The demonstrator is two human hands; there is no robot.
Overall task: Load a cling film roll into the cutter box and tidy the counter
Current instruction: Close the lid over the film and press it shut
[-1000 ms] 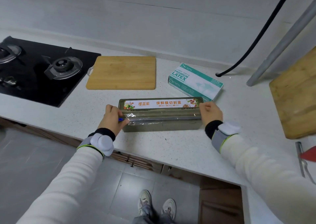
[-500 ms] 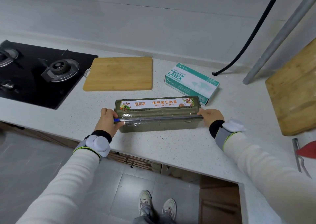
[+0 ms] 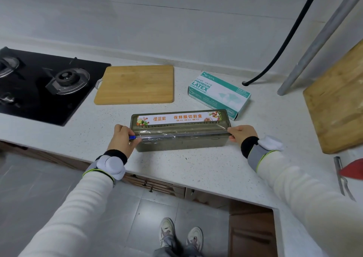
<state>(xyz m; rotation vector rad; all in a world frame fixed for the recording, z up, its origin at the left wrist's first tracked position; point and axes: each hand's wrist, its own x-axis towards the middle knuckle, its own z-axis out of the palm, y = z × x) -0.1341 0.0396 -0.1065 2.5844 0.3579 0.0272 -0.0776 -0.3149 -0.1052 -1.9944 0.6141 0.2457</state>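
Spanning the view, the white speckled counter [image 3: 196,170] carries a black gas hob [image 3: 49,86] at left, a bamboo cutting board [image 3: 135,85] beside it and a teal glove box [image 3: 220,94] further right. Just in front of the glove box lies the grey-green cutter box [image 3: 182,144], near the counter's front edge, with cling film [image 3: 157,133] wrinkled across its top. The left hand [image 3: 121,142] curls round its left end by a small blue slider [image 3: 132,137], while the right hand [image 3: 242,134] grips the right end with bent fingers.
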